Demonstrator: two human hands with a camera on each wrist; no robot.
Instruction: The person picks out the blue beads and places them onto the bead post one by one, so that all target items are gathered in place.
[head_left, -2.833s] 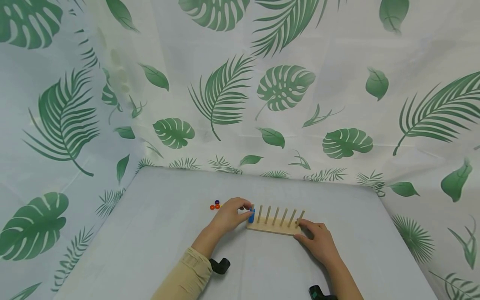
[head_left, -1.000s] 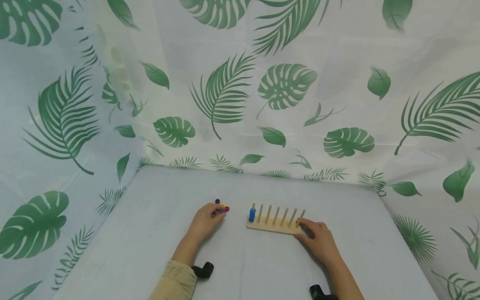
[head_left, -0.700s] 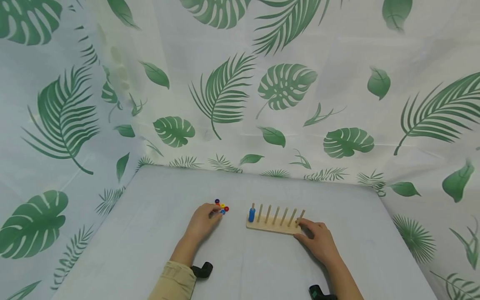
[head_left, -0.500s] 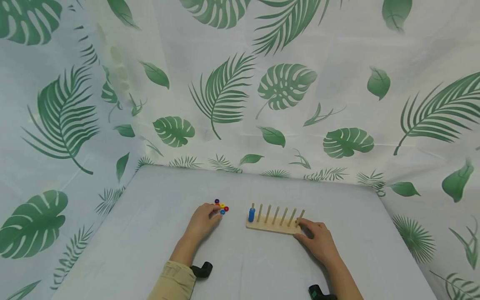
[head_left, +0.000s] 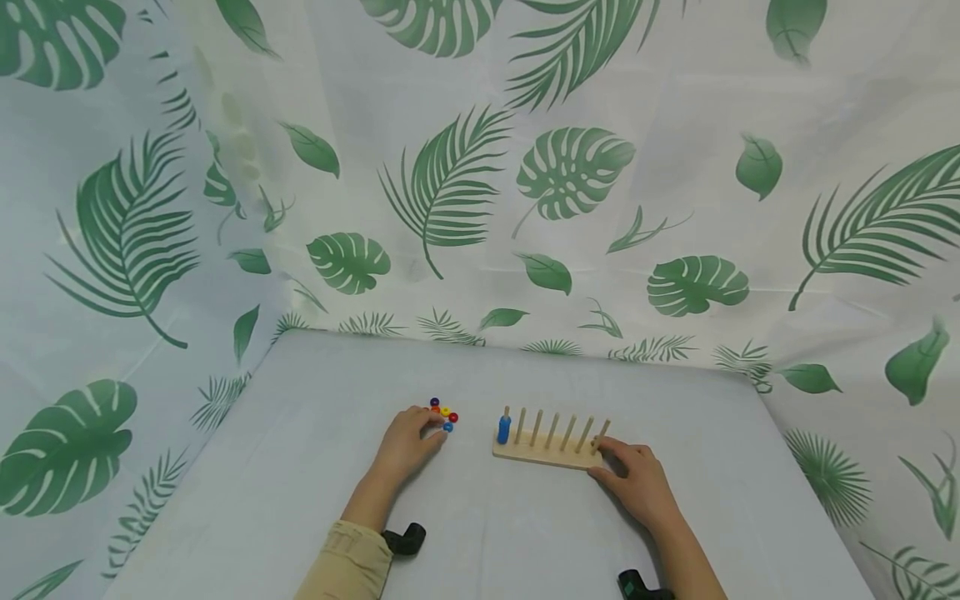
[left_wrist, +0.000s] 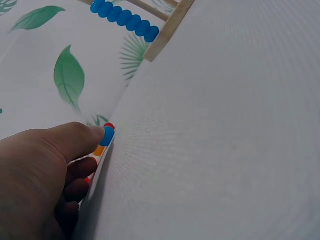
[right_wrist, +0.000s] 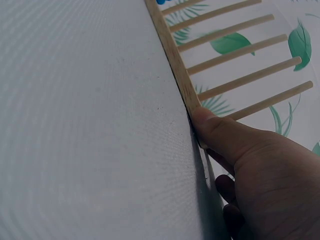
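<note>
My left hand is at a small group of beads on the table. Its thumb and forefinger are apart, with a blue bead at their tips; in the left wrist view the thumb tip overlaps this blue bead. Red, yellow and dark purple beads lie just beyond, some partly hidden by the fingers. My right hand grips the right end of a wooden peg board, thumb on its front edge. Several blue beads are stacked on its leftmost peg; the other pegs are bare.
A white cloth covers the table. Leaf-printed curtains stand behind and at the sides. A black wrist camera sits below the left hand, another camera below the right.
The left hand has left the leftmost peg and moved left to the loose beads. Lately the blue bead shifts slightly at its fingertips. The right hand stays on the board.
</note>
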